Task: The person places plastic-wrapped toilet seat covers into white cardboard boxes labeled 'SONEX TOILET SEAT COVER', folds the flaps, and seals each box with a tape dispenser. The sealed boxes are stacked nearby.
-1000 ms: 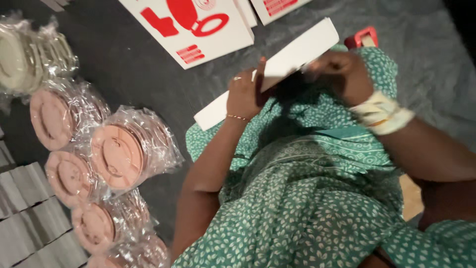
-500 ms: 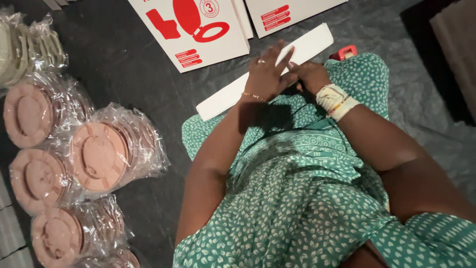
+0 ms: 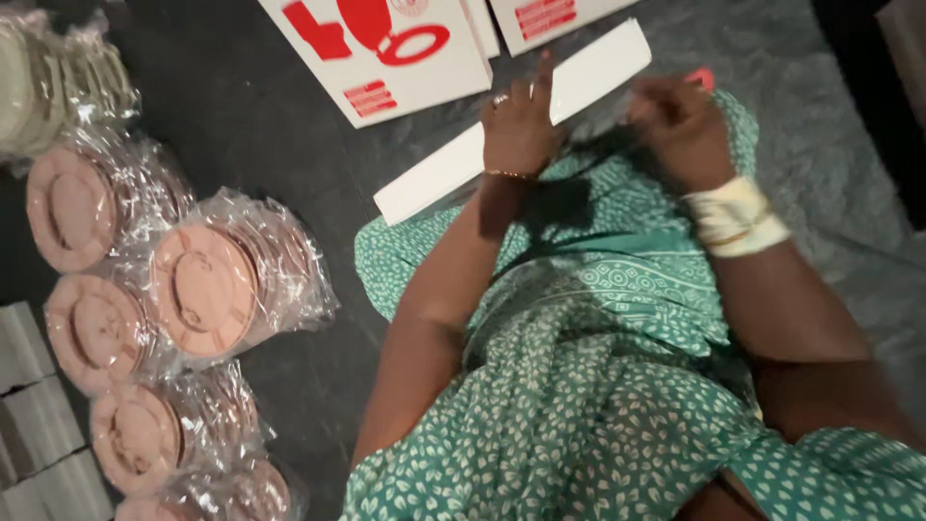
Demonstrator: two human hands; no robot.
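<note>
My left hand (image 3: 519, 127) lies flat with its fingers apart on a long white flat carton (image 3: 434, 178), which slants across the dark floor in front of my lap. My right hand (image 3: 680, 123), with a pale band on the wrist, hovers over my green patterned dress (image 3: 598, 386) beside the carton's far end. Its fingers are curled and blurred, and whether they hold anything is unclear. A small red object (image 3: 702, 77) peeks out just beyond that hand.
Several stacks of pink round lids in clear plastic wrap (image 3: 207, 285) lie at the left, with pale green ones (image 3: 29, 82) at the top left. White and red printed cardboard boxes (image 3: 386, 48) sit at the top. Grey blocks (image 3: 29, 425) line the lower left edge.
My hands have moved apart: the left stays on the white carton, the right has shifted rightward away from it. The view has drifted slightly.
</note>
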